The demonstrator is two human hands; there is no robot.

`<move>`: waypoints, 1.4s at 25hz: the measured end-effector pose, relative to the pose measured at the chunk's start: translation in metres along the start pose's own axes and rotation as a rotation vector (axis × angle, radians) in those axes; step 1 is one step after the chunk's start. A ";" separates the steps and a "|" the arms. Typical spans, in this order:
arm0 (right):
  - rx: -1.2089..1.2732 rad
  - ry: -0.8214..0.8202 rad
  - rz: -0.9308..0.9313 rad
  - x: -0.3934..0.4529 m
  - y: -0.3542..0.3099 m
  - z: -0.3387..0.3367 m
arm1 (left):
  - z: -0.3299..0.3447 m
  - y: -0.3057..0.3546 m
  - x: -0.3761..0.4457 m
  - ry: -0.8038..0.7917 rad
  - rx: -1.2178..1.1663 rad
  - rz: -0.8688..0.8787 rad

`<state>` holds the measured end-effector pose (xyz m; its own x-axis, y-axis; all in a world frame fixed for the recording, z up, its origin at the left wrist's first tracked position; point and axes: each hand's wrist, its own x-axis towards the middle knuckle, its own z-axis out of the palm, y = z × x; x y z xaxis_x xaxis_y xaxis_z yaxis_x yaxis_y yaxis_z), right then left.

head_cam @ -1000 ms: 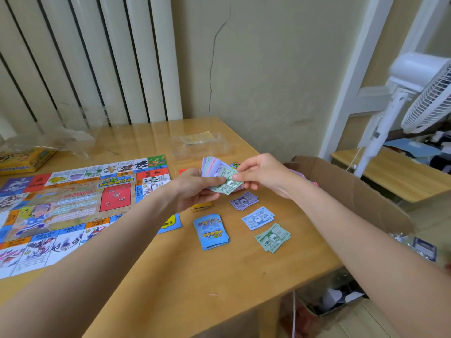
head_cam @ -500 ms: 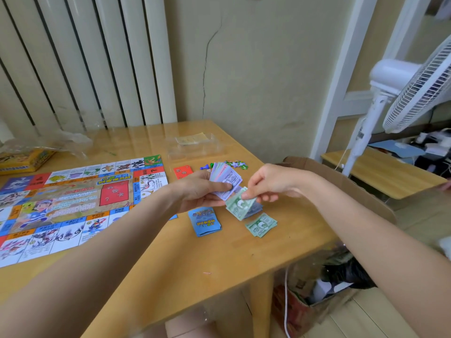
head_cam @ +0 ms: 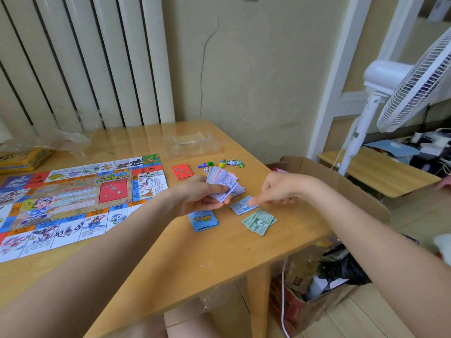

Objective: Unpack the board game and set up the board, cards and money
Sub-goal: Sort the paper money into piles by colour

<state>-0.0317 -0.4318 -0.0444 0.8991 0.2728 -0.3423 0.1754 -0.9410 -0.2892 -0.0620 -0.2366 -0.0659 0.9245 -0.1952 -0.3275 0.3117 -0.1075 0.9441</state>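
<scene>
The colourful game board [head_cam: 73, 198] lies unfolded on the left of the wooden table [head_cam: 195, 254]. My left hand [head_cam: 197, 195] grips a fanned stack of paper money [head_cam: 225, 185]. My right hand [head_cam: 278, 191] hovers just right of it, fingers curled down, its fingertips at a blue note pile [head_cam: 240, 206]. A green note pile [head_cam: 260, 222] lies in front of that. A blue card deck [head_cam: 203, 220] sits below my left hand and a red card deck [head_cam: 182, 171] behind it. Small pawns and a die [head_cam: 207, 165] lie beyond.
A clear plastic tray [head_cam: 192, 145] and crumpled wrap [head_cam: 48, 142] sit at the table's back, with the yellow game box [head_cam: 24, 158] at far left. A white standing fan [head_cam: 400, 93] and an open cardboard box [head_cam: 329, 181] stand right of the table.
My right hand pulled a green note off the fan, carried it down to the table and no longer holds it. The camera view has shifted right.
</scene>
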 end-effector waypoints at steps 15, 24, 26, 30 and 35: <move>0.703 0.073 -0.251 0.036 -0.020 0.007 | -0.015 0.002 0.013 0.018 -0.071 0.008; 0.800 0.028 -0.295 0.046 -0.020 0.007 | -0.019 -0.004 0.027 -0.007 -0.166 0.025; 0.813 0.034 -0.279 0.047 -0.021 0.009 | -0.020 -0.004 0.028 0.000 -0.195 0.015; 0.877 0.053 -0.239 0.048 -0.022 0.011 | -0.023 -0.003 0.033 0.070 -0.178 0.026; 0.857 0.103 -0.159 0.054 -0.021 0.008 | -0.024 -0.003 0.041 0.132 -0.227 0.059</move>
<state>0.0098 -0.3960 -0.0641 0.9287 0.3294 -0.1705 -0.0229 -0.4079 -0.9127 -0.0193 -0.2211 -0.0810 0.9586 -0.0642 -0.2776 0.2837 0.1245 0.9508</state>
